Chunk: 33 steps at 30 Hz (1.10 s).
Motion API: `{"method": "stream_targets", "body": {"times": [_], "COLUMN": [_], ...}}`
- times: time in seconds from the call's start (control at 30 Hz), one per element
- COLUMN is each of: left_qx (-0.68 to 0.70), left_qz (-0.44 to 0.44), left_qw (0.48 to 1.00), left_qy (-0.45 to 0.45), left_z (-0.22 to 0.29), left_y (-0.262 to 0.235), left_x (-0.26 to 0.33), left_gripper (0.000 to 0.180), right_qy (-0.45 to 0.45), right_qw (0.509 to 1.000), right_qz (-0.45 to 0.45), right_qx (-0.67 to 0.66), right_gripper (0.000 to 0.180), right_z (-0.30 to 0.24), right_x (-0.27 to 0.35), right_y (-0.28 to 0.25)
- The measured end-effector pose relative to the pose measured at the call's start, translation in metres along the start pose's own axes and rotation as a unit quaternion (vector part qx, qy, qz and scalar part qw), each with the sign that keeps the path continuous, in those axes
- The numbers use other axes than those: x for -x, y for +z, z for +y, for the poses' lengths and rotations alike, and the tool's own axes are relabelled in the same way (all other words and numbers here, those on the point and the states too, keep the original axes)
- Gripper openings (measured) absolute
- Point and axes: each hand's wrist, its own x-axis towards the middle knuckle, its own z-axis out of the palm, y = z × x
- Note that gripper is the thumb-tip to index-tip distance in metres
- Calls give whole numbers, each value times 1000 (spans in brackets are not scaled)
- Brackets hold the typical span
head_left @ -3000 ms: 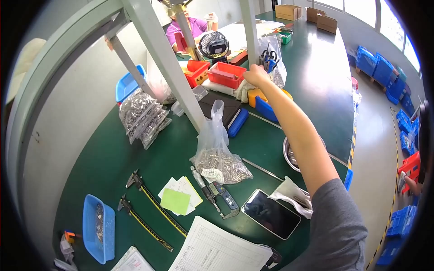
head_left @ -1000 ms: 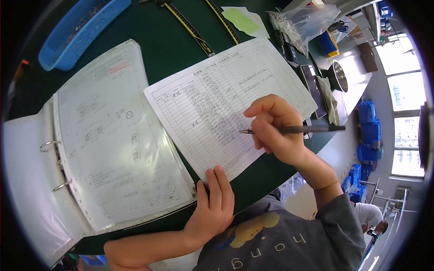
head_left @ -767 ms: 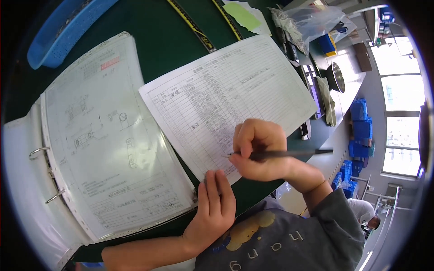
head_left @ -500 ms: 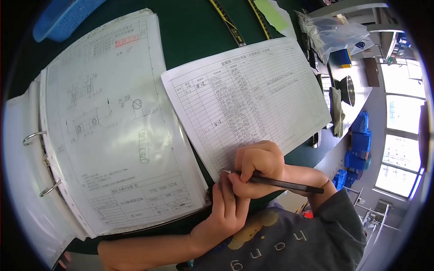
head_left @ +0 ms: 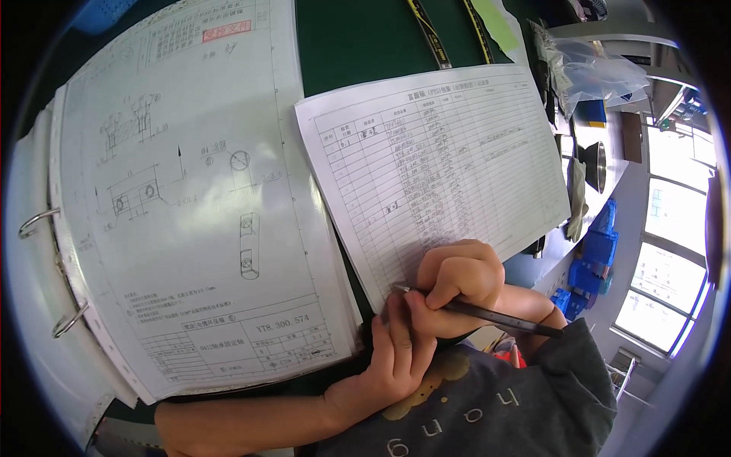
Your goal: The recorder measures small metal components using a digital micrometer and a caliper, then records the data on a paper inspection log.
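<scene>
Two hands are in view: the right hand [head_left: 457,278] and the left hand [head_left: 400,350]. One dark pen [head_left: 487,316] lies in the right hand's fingers [head_left: 438,293]. One loose printed form sheet [head_left: 434,164] lies on the green worktop [head_left: 358,46]. One open ring binder [head_left: 46,305] shows two metal rings [head_left: 38,221] and one sleeved drawing page [head_left: 198,198]. Two yellow-and-black straps [head_left: 426,34] lie at the top. One clear plastic bag [head_left: 601,76] and one green note [head_left: 499,23] sit beyond the sheet.
</scene>
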Motion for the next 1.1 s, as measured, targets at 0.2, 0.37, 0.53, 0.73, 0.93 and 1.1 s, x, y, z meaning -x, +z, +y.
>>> {"method": "stream_targets", "body": {"times": [0.2, 0.37, 0.53, 0.73, 0.93, 1.1], "left_qx": [-11, -19, -13, -11, -21, -42], "left_qz": [-18, -11, -15, -19, -28, -28], "left_qw": [1000, 1000, 1000, 1000, 999, 998], "left_qy": [7, 16, 10, 16, 36, 44], "left_z": [-1, 0, 0, -1, -1, -4], "left_y": [1, 1, 0, 0, 0, -1], "left_x": [3, 2, 3, 3, 5, 6], "left_gripper": [21, 21, 21, 20, 19, 18], "right_qy": [9, 9, 8, 9, -1, 71], "right_qw": [1000, 1000, 1000, 1000, 1000, 989], "right_qz": [-10, -11, -23, -12, -1, -68], "right_qx": [0, 14, 8, 1, -30, -108], "right_gripper": [25, 25, 26, 26, 20, 12], "right_z": [2, -2, 0, 0, -1, -5], "right_x": [-3, -3, -1, -1, -1, -5], "right_y": [4, 1, 1, 2, -1, -10]}}
